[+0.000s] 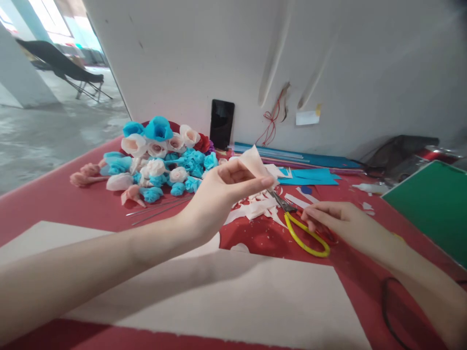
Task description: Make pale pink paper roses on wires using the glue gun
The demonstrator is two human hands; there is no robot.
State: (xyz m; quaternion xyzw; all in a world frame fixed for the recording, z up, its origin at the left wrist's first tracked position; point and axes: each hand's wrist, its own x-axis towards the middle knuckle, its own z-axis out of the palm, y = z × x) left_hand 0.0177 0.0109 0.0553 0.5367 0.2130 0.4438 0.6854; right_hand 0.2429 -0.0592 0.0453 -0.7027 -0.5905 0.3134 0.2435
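My left hand (228, 192) is closed in a pinch on a pale pink crepe paper piece (251, 161), raised above the table. Curled at the handles of the scissors (292, 210), my right hand (330, 214) has its fingertips against them; the exact grip is partly hidden. One handle loop is yellow, and a reddish loop shows beneath the fingers. The blades point up and left, toward the underside of my left hand. Pale paper scraps (257, 209) lie below and behind the blades. In front spreads a large pale paper sheet (219, 296).
Blue, white and pink paper flowers (156, 165) are heaped at left, near thin wires (156, 212). A phone (222, 124) leans on the wall. Blue paper strips (310, 177) lie behind. At right are a green board (430, 209) and a dark cord (386, 311).
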